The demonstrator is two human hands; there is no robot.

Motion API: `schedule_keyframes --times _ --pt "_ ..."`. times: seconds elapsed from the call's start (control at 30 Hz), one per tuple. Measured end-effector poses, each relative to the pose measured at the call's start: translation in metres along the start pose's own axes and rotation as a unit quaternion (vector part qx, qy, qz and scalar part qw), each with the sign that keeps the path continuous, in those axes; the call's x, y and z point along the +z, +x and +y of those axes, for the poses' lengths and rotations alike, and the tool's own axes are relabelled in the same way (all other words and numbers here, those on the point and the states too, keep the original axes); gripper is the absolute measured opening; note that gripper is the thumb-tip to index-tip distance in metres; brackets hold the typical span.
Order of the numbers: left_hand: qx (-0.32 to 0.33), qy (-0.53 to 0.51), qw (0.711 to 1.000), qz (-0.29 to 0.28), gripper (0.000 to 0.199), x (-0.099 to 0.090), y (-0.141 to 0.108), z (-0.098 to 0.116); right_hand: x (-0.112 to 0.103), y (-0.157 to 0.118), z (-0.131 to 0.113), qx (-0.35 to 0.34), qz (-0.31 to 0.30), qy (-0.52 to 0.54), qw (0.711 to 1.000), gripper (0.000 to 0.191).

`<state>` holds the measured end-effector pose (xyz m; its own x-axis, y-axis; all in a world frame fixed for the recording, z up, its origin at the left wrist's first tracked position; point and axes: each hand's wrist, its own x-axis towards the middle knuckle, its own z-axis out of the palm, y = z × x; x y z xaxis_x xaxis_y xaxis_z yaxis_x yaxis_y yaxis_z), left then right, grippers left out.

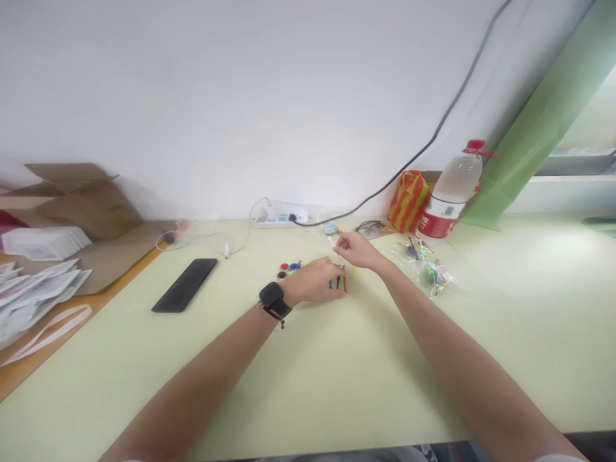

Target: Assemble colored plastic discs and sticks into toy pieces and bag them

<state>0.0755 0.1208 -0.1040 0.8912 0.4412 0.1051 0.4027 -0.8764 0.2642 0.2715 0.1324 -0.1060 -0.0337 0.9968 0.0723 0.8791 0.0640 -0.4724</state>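
Note:
My left hand (315, 280), with a black watch on its wrist, is bent over a small structure of coloured sticks (339, 282). Its thumb and fingers close around this piece, which shows red, green, blue and black parts and stands on the table. Just above and to the right, my right hand (357, 250) is held in a pinch; whatever lies between its fingertips is too small to make out. Small round discs (287, 269) in red, blue and black lie at the left of my left hand, partly covered by it.
A black phone-like slab (185, 285) lies on the left. Clear plastic bags of small coloured parts (436, 276) are on the right. Behind stand a large bottle (450, 189), a red-and-yellow bag (408, 201) and a power strip (279, 215). Cardboard (91, 205) is at far left.

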Motion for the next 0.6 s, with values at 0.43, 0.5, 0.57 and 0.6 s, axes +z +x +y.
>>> schedule_keyframes --times 0.43,0.5,0.57,0.6 --pt "0.034 0.006 0.999 0.02 0.037 0.005 0.001 -0.005 -0.014 -0.006 0.046 0.128 -0.105 -0.076 0.983 0.011" --pt "0.036 0.009 0.999 0.028 0.03 0.009 0.001 -0.006 -0.008 -0.003 0.04 0.103 -0.101 -0.066 0.987 0.015" --pt "0.04 0.008 0.999 0.03 0.023 0.011 0.001 -0.006 -0.003 -0.001 0.033 0.074 -0.105 -0.053 0.99 0.017" --pt "0.04 0.007 0.999 0.03 0.021 0.01 0.001 -0.007 -0.001 -0.001 0.03 0.063 -0.112 -0.045 0.991 0.017"
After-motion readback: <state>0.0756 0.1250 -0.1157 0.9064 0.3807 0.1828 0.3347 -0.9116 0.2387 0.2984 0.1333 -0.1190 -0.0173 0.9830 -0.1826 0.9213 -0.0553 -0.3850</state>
